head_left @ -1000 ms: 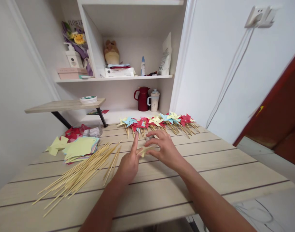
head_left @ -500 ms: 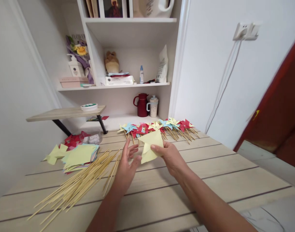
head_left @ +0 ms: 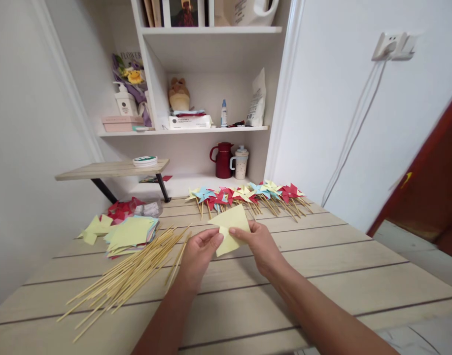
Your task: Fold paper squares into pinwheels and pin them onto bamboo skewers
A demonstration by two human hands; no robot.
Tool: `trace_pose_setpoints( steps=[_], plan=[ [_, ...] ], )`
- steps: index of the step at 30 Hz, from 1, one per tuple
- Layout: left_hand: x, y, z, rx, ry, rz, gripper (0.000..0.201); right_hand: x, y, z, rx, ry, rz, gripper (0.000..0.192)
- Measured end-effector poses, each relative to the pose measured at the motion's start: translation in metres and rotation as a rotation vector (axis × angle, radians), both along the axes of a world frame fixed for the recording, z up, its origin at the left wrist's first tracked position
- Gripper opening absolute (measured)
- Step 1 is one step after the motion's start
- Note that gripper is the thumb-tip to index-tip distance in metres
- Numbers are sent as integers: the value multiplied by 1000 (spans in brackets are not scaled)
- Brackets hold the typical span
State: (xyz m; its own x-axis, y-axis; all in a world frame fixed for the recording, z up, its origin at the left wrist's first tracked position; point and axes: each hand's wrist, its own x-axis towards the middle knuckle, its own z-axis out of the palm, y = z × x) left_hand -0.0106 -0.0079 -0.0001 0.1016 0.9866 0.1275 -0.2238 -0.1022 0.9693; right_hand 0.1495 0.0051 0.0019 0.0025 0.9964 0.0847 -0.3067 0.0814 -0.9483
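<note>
- Two hands meet over the middle of the pale wooden surface, both pinching one yellow paper piece held just above the boards.
- Left hand: fingers curled, thumb and fingertips closed on the lower left edge of the yellow paper piece.
- Right hand: thumb on the front of the sheet near its middle, fingers behind it, gripping the right side.
- The paper stands tilted, its upper corner pointing away from the person; a fold or cut shows near its lower left part, though the exact shape is hard to tell.
- Just left of the left hand lies a loose heap of bamboo sticks, fanned out towards the near left edge of the surface.
- Beyond the sticks sits a stack of coloured paper squares, yellow on top, with more yellow pieces and red scraps near it.
- Along the far edge of the surface, a row of finished pinwheels in red, yellow and blue lies on its sticks, well apart from the hands.
- Behind that, a white shelf unit carries a red jug and a pale lidded mug side by side on its lower level.
</note>
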Motion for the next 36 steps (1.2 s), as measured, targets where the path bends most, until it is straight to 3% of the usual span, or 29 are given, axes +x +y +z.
trace_pose_setpoints(
  steps=[6, 14, 20, 36],
  plan=[
    [0, 3, -3, -13, 73, 92, 36, -5, 0, -2, -2, 10, 31, 34],
    [-1, 8, -8, -93, 8, 160, 37, -9, -2, -6, -36, 65, 124, 36],
    [1, 6, -6, -72, -5, 103, 38, -10, -1, -6, -76, 135, 135, 40],
    [-1, 4, -5, -72, 34, 273, 27, -13, -6, -7, 17, -8, 226, 44]
  ],
)
